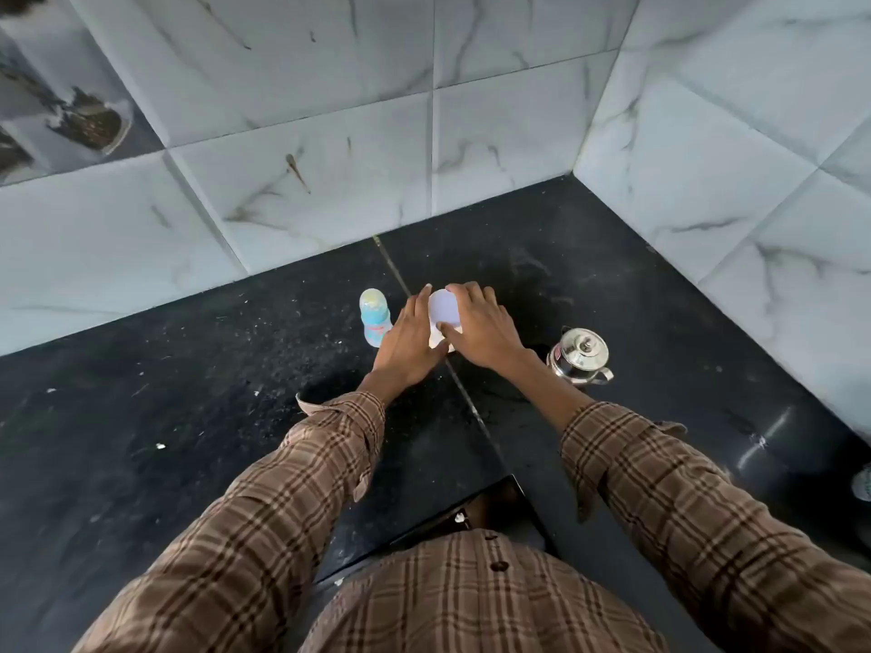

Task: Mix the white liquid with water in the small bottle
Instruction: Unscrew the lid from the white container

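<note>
A white container with a white lid (444, 307) stands on the black stone counter (188, 379), near the back wall. My left hand (411, 339) presses against its left side. My right hand (477, 325) lies over its lid and right side, fingers curled around the top. Just left of my left hand stands a small light-blue baby bottle (375, 317) with a clear domed cap, upright and untouched. The lower part of the white container is hidden behind my hands.
A small steel jug with a knobbed lid (579, 355) stands to the right of my right wrist. Marble-tiled walls (707, 181) close the counter at the back and right. The counter's front edge has a notch near my body. A small object shows at the far right edge (863, 483).
</note>
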